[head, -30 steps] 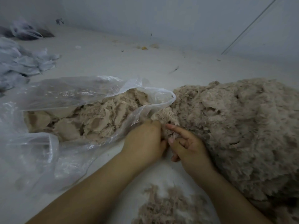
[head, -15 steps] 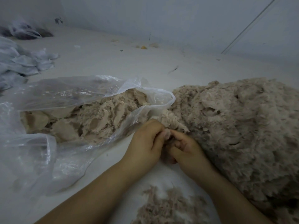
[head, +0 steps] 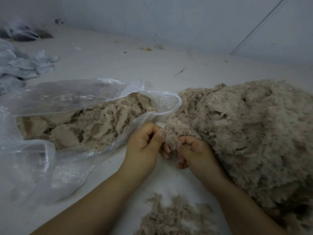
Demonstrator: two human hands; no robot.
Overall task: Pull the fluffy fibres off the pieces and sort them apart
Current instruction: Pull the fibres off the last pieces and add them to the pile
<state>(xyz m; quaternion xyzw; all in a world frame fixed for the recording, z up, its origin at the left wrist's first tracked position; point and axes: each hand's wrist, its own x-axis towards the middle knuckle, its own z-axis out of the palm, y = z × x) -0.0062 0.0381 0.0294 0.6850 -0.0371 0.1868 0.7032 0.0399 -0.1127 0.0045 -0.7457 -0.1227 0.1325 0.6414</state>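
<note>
Head view is showing both hands working at the centre: the left hand [head: 145, 143] and the right hand [head: 194, 150] are pinching one fluffy piece [head: 172, 133], soft and light, lying at the big pile's [head: 254, 133] nine o'clock edge. Holding near the backing is probably giving the best pull.

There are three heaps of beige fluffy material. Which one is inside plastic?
The heap on the left, lying inside the clear plastic bag. The large fluffy pile on the right and the small loose tuft heap at the bottom lie bare on the white surface.
</note>
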